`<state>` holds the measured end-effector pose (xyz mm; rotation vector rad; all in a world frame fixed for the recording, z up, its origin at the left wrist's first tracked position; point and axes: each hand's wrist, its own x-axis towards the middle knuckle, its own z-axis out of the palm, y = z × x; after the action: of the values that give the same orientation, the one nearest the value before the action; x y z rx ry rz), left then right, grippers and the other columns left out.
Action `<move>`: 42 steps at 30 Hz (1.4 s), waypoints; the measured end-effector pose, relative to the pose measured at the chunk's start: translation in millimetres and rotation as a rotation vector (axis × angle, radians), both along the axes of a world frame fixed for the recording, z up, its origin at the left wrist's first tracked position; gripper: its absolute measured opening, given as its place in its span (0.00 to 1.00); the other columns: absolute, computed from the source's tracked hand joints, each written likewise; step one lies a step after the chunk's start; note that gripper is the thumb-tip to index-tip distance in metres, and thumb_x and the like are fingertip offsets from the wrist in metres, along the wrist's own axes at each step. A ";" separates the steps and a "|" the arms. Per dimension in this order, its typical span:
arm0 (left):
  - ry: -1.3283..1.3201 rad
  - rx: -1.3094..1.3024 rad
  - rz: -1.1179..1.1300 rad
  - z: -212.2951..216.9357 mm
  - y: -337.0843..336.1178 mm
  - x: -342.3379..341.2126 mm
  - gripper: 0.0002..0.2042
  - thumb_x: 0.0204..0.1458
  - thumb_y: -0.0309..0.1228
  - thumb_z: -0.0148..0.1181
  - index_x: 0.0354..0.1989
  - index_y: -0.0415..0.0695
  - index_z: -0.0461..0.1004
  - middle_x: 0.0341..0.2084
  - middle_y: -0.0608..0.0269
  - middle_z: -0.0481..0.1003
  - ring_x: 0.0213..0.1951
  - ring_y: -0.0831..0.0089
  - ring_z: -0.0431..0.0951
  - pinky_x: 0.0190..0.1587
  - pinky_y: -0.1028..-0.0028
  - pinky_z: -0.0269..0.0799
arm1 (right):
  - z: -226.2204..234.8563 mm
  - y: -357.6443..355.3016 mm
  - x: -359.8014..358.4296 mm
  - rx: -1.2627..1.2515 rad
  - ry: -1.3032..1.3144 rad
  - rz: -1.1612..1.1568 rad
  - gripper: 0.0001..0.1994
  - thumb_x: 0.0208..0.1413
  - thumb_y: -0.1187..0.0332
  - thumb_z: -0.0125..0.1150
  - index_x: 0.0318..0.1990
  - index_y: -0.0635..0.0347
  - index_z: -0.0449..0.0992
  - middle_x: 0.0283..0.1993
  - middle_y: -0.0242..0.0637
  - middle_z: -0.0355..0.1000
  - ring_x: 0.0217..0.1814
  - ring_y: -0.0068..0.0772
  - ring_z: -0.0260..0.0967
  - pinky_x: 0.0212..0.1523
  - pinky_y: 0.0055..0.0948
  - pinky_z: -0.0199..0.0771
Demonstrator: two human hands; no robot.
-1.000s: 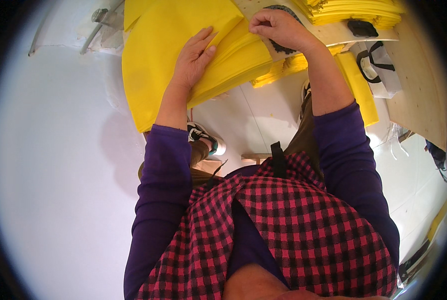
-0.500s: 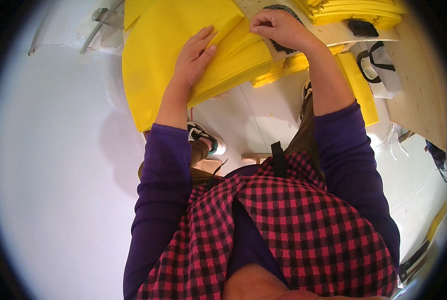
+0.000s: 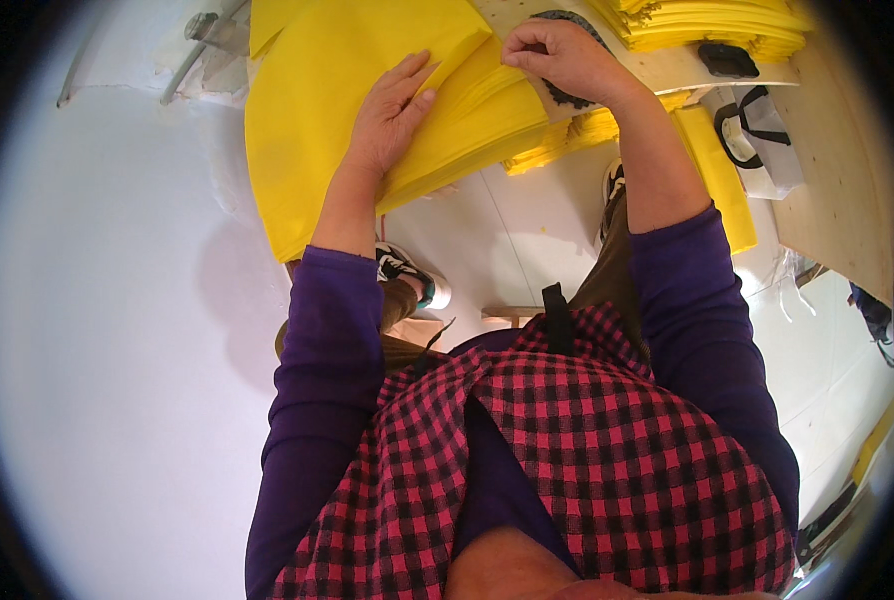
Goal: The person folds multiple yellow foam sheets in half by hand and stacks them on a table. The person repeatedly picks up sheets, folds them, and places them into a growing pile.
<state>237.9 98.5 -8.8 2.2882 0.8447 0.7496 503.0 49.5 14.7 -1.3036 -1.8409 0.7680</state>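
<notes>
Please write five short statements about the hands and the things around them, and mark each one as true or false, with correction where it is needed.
1. The left hand lies on the yellow sheets. True.
2. The right hand is flat on the floor. False: the right hand is curled near the sheets' edge.
3. Both sleeves are white. False: the sleeves are purple.
4. A small black object is at the upper right. True.
5. The checked garment is green. False: the checked garment is pinkish-red and black.

Workshop, with stacked yellow sheets [image 3: 472, 125]
</notes>
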 end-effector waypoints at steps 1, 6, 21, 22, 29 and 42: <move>0.003 0.005 0.001 -0.1 0.0 -0.3 0.20 0.57 0.39 0.51 0.56 0.46 0.69 0.60 0.56 0.64 0.62 0.58 0.60 0.63 0.66 0.54 | 0.6 -0.5 -0.3 0.000 -0.001 -0.001 0.08 0.55 0.68 0.59 0.35 0.64 0.74 0.28 0.32 0.71 0.31 0.23 0.66 0.35 0.23 0.67; -0.006 0.001 -0.003 -0.3 0.2 -0.3 0.20 0.57 0.39 0.51 0.56 0.47 0.69 0.60 0.56 0.64 0.62 0.58 0.60 0.63 0.66 0.55 | -0.4 0.3 -2.1 0.008 -0.031 -0.021 0.08 0.55 0.67 0.60 0.35 0.64 0.73 0.28 0.33 0.71 0.31 0.24 0.66 0.35 0.24 0.67; 0.058 0.032 -0.019 6.6 -2.8 0.3 0.25 0.51 0.45 0.57 0.56 0.48 0.70 0.60 0.52 0.63 0.62 0.56 0.60 0.64 0.65 0.54 | -3.7 5.2 -10.8 0.095 -0.039 -0.094 0.10 0.56 0.65 0.57 0.37 0.64 0.74 0.26 0.34 0.70 0.29 0.25 0.65 0.33 0.25 0.66; 0.058 0.043 -0.030 7.7 -3.4 0.3 0.26 0.50 0.46 0.59 0.56 0.48 0.70 0.60 0.52 0.63 0.62 0.56 0.60 0.64 0.65 0.54 | -4.8 6.1 -11.5 0.095 -0.028 -0.104 0.10 0.56 0.64 0.57 0.37 0.64 0.74 0.26 0.34 0.70 0.29 0.25 0.65 0.33 0.25 0.66; 0.077 0.100 -0.043 7.0 -5.1 0.3 0.29 0.45 0.44 0.63 0.56 0.46 0.70 0.60 0.50 0.62 0.62 0.55 0.60 0.64 0.65 0.54 | -17.7 18.6 -23.4 0.225 0.023 -0.196 0.12 0.54 0.62 0.56 0.36 0.64 0.75 0.30 0.47 0.72 0.33 0.42 0.70 0.36 0.36 0.69; -0.042 -0.117 -0.012 1.5 -0.3 -1.1 0.21 0.54 0.35 0.54 0.57 0.43 0.68 0.61 0.56 0.62 0.63 0.60 0.59 0.63 0.68 0.54 | 11.7 -6.0 4.2 -0.063 0.009 0.119 0.08 0.48 0.70 0.64 0.34 0.61 0.75 0.28 0.29 0.70 0.31 0.24 0.65 0.34 0.25 0.66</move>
<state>236.8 98.2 -7.3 2.1649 0.8328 0.7218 507.2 43.5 26.4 -1.2358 -1.9143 0.9006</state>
